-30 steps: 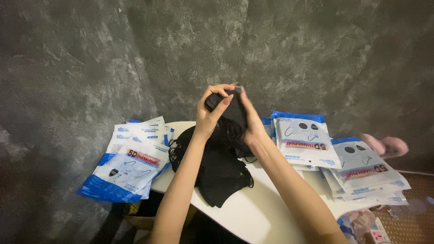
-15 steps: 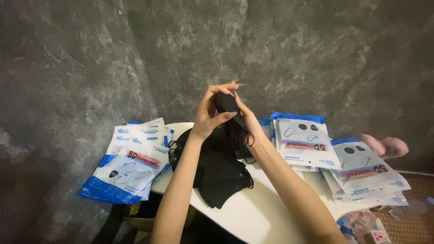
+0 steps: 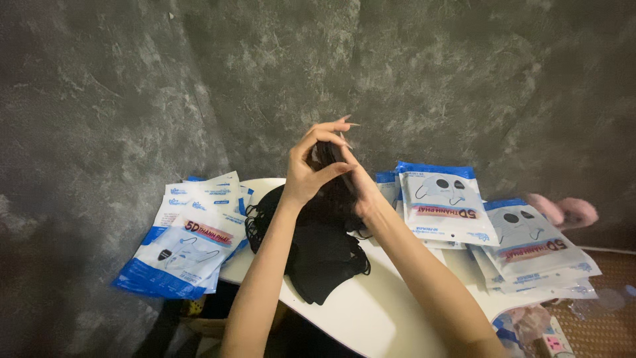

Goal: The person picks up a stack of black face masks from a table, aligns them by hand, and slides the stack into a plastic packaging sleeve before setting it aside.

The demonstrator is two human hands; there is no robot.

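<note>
My left hand (image 3: 310,174) and my right hand (image 3: 358,185) are raised together above a small white table (image 3: 371,311), pinching a folded black face mask (image 3: 324,154) between the fingers. Most of that mask is hidden by my hands. Below them a loose pile of black masks (image 3: 318,248) with tangled ear loops lies on the tabletop.
Blue and white mask packets are stacked at the left (image 3: 185,245), overhanging the table edge, and more at the right (image 3: 444,202). A pink fluffy thing (image 3: 563,211) lies at the far right. A grey mottled wall (image 3: 265,79) stands behind. A woven mat (image 3: 596,318) shows at the lower right.
Both hands have stayed raised at about the same height. The black mask between them is now folded smaller and mostly hidden by the fingers, which have shifted around it.
</note>
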